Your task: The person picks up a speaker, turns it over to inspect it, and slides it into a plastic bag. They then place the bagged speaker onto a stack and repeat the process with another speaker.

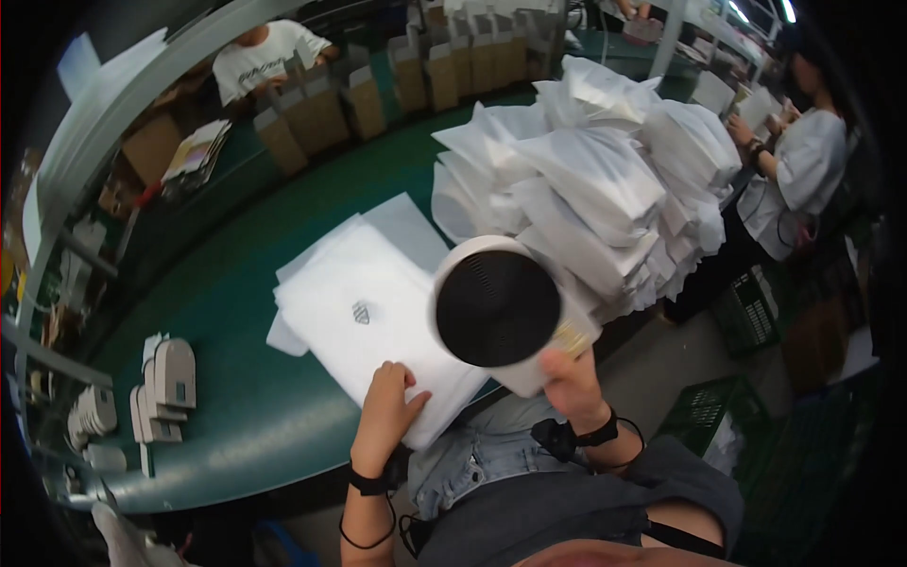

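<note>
- Head view: right hand (574,386) was closed on the lower edge of a white device (496,307), thumb on the near side; other fingers mostly hidden.
- Device sat raised in front of the person, round black ribbed face toward the camera, overlapping the right edge of the white bags in view.
- Left hand (385,404) lay on the near part of the white bags (350,345), loosely open, fingers bent, thumb spread apart from them; no grip visible.
- Bags lay flat, stacked unevenly, on the green table (241,406), near end over its edge.
- Big heap of white wrapped packages (586,180) stood beyond the device, to the right.
- Small pale parts (173,378) were grouped at the table's left end.
- Brown cartons (368,99) stood in a row along the far side; one co-worker (265,61) was behind them.
- Another co-worker (803,170) stood at right, near a green crate (756,307).
</note>
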{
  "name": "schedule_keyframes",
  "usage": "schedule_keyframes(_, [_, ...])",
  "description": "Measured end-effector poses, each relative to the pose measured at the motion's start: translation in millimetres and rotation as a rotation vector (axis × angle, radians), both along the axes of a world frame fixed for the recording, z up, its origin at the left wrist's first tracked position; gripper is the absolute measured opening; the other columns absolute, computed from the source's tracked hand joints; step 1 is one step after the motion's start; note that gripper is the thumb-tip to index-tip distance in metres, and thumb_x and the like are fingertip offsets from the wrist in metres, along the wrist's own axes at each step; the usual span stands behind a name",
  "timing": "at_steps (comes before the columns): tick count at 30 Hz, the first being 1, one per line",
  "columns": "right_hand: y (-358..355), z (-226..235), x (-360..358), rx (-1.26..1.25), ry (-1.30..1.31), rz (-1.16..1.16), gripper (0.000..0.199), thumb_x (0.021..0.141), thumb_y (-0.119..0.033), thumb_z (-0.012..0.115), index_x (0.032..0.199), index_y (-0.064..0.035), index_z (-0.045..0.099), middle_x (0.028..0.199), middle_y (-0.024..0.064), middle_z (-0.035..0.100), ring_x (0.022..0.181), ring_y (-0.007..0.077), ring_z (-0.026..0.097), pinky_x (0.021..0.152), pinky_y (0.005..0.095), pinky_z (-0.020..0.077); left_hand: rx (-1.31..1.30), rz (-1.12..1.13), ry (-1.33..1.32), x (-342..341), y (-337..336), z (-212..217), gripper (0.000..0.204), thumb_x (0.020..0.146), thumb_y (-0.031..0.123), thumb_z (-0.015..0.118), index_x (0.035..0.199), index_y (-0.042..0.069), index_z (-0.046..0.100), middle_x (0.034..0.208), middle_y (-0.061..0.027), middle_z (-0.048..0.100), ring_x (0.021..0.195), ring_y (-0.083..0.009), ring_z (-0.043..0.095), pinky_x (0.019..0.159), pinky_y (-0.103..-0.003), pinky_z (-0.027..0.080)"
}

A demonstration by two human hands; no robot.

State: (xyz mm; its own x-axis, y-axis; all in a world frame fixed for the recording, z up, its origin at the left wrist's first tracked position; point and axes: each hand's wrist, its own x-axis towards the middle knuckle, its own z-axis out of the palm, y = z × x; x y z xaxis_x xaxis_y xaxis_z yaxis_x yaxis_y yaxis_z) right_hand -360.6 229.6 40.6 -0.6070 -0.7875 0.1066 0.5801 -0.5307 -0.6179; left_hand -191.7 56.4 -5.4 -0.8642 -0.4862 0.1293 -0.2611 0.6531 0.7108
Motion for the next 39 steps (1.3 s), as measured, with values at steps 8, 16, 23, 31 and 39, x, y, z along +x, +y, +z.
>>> schedule_keyframes(8, [-7,-17,21,0.141,0.057,0.173,0.05,0.079,-0.01,0.062,0.123,0.0002,0.042,0.114,0.0092,0.054,0.101,0.0178,0.055,0.09,0.0316,0.0432,0.103,-0.011,0.047,0,-2,4,0.029,0.073,0.002,0.06,0.1,-0.004,0.053,0.088,-0.0211,0.057,0.084,-0.0375,0.055,0.073,-0.037,0.045])
schedule_keyframes(16, [-18,-20,15,0.139,-0.106,0.367,0.051,0.079,-0.013,0.062,0.124,-0.0015,0.04,0.115,0.0096,0.054,0.102,0.0173,0.055,0.089,0.0312,0.044,0.264,0.197,0.223,7,-10,8,0.02,0.082,0.004,0.052,0.099,-0.004,0.057,0.09,-0.0164,0.062,0.084,-0.0283,0.06,0.074,-0.033,0.046])
schedule_keyframes(23, [-42,-59,31,0.104,-0.15,0.459,0.055,0.08,-0.016,0.063,0.127,-0.0032,0.038,0.118,0.0085,0.052,0.105,0.017,0.052,0.091,0.032,0.0422,0.623,0.353,0.414,-4,5,23,0.021,0.085,0.008,0.052,0.101,-0.004,0.058,0.093,-0.0056,0.061,0.085,-0.0146,0.056,0.076,-0.027,0.045])
schedule_keyframes(31, [-53,-62,32,0.083,-0.18,0.461,0.053,0.081,-0.017,0.062,0.127,-0.0042,0.038,0.119,0.0069,0.051,0.108,0.0166,0.049,0.094,0.0325,0.0394,1.025,0.283,0.575,16,-4,12,0.032,0.085,0.012,0.056,0.111,-0.003,0.048,0.106,-0.0088,0.056,0.093,-0.0143,0.054,0.083,-0.029,0.043])
schedule_keyframes(39, [-40,-70,-9,0.16,-0.086,0.312,0.055,0.079,-0.015,0.063,0.126,-0.0023,0.038,0.121,0.01,0.05,0.108,0.0194,0.051,0.093,0.0345,0.0406,1.288,0.007,0.648,37,-13,15,0.034,0.089,0.022,0.05,0.113,-0.001,0.049,0.114,-0.0092,0.054,0.105,-0.0185,0.052,0.09,-0.035,0.042])
